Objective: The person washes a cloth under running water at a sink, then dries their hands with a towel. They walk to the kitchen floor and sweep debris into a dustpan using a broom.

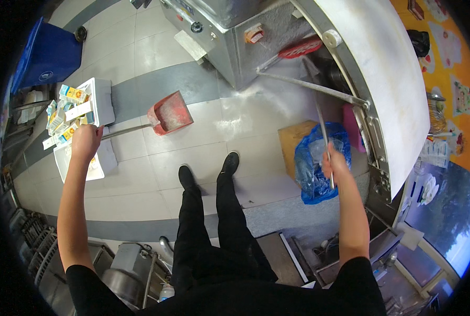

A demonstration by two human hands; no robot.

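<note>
My left hand (pixel 85 141) is closed around the end of the metal handle of a red dustpan (pixel 171 113). The pan rests on the tiled floor, dusted with pale powder. In my right hand (pixel 334 162) is a long metal pole (pixel 321 118), likely a broom handle. It reaches away under the white-topped table (pixel 381 67), and its far end is hard to make out in the shadow there. Below this hand lies a blue plastic bag (pixel 314 166), against a cardboard box (pixel 294 142).
White bins (pixel 107 104) with several cartons (pixel 73 94) stand on the left, near a blue wheeled bin (pixel 53 55). A metal machine (pixel 235 55) stands ahead. A diagonal metal bar (pixel 310 86) crosses beneath the table, near a red perforated piece (pixel 300 48). Steel equipment (pixel 128 260) is behind my legs.
</note>
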